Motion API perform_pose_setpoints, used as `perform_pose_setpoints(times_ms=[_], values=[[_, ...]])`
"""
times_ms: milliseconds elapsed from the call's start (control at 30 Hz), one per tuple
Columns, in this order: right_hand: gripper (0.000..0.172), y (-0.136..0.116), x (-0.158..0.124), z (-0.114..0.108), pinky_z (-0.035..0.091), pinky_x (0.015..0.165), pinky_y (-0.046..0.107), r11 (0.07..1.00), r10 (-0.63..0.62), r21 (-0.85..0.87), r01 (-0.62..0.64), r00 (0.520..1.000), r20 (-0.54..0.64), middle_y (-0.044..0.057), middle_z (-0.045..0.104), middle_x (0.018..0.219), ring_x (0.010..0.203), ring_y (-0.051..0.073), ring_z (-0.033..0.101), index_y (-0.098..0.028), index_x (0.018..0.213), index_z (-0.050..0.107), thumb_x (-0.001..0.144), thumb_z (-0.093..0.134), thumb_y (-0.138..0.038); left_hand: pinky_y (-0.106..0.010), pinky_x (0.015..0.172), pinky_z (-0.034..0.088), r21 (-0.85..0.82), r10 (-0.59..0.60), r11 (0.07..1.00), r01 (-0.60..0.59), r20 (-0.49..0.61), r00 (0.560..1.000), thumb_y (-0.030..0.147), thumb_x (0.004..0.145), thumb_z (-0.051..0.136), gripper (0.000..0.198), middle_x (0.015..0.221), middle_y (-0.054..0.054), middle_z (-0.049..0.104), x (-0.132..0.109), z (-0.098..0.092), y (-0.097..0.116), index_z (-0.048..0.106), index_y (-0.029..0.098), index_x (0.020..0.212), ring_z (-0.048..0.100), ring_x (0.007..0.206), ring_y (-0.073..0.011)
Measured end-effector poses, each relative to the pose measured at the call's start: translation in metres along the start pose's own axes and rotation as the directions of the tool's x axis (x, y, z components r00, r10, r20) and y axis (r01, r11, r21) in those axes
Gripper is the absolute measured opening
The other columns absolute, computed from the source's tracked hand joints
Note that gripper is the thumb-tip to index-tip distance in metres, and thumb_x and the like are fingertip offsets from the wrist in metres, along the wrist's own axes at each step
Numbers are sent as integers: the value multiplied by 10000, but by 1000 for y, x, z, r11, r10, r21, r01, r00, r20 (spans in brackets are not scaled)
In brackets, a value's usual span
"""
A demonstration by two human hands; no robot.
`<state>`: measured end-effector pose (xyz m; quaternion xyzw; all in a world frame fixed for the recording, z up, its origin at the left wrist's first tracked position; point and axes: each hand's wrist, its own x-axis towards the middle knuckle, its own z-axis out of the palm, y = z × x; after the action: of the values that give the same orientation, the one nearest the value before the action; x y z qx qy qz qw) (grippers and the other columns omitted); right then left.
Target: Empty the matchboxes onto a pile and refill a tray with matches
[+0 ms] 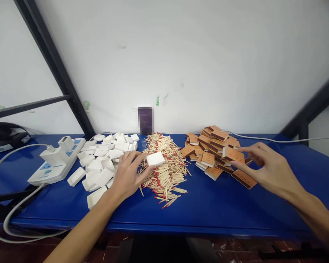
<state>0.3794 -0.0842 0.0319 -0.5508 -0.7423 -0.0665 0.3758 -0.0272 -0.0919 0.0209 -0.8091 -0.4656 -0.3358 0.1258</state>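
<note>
Head view: the left hand (127, 172) pinches a small white tray (155, 159) between thumb and forefinger, gripping it by its left end. The tray is over the heap of red-tipped matches (167, 171), hiding part of it; how far above them it sits is hard to judge. A plain white face shows, and whether the tray's hollow side points down cannot be told. The other fingertips of this hand are out of sight behind its knuckles.

On the other side, the right hand (271, 166) grips an orange matchbox (234, 155) with the thumb on the near side and the forefinger on the far side. A pale strip shows at the box's left end, but its inside is not visible. The box is in front of the pile of orange boxes (208, 146) and covers some of them; their printing is too small to read.

Left of the matches, a pile of white trays (100, 160) is partly covered by the left hand and forearm. All three heaps rest on the blue surface (208, 212). Both forearms are cut off by the edges of the view, as is a black object (8, 135) beyond the white power strip (57, 168). Against the wall (208, 65), a purple item (145, 120) is blurred into blocks.
</note>
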Motion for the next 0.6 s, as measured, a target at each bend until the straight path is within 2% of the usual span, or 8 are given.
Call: perform_pose_setpoints(times_ms=[100,200,300,400,467,533,600], values=[[532,-10,0,12,460,614,376,990,-4,-137,11,999,51,82,590,941,631,190,569,-228,1030,679,822,552,-701,-418,840,409,195,49,980,-32,-80,996,420,941,554,321,1072,-88,638,-4,-14,-7,632,197,1159,550,1004,-272],[523,-20,8,26,461,664,393,953,-124,-266,144,988,93,113,583,974,782,255,591,-218,1020,698,879,474,-670,-436,842,400,359,78,933,-26,-131,988,408,919,579,290,1071,-103,652,-12,-31,-15,669,186,1081,552,1010,-300],[530,-32,20,35,458,723,423,920,-203,-312,236,970,136,128,576,934,881,297,572,-198,1043,700,904,442,-640,-445,842,400,459,65,888,6,-138,988,401,904,594,272,1083,-110,659,-22,-45,-23,687,196,1058,558,1019,-318],[465,-43,25,29,440,758,433,933,-180,-302,194,981,74,143,591,1004,960,314,569,-197,1105,678,930,440,-555,-451,822,410,520,26,852,56,-149,989,415,891,608,287,1116,-122,652,-33,-56,-32,696,202,1062,561,1029,-341],[374,-45,18,18,437,752,413,963,-155,-224,151,988,1,123,604,1018,959,293,587,-213,1003,684,934,450,-497,-453,796,418,550,-4,830,93,-161,987,421,894,604,299,1143,-138,642,-40,-60,-37,700,197,1068,558,1037,-360],[301,-40,4,6,444,708,375,984,-133,-129,122,988,-84,73,614,905,831,238,609,-229,834,653,918,484,-463,-461,779,425,567,-35,814,126,-169,985,417,900,597,319,1170,-158,629,-45,-62,-39,694,190,1103,552,1051,-379],[287,-28,-15,-4,443,637,350,989,-77,-135,57,985,-152,33,603,806,673,193,584,-243,757,610,893,510,-474,-476,788,434,558,-51,817,143,-177,983,403,902,596,351,1198,-175,614,-48,-63,-38,673,181,1163,544,1070,-392]])
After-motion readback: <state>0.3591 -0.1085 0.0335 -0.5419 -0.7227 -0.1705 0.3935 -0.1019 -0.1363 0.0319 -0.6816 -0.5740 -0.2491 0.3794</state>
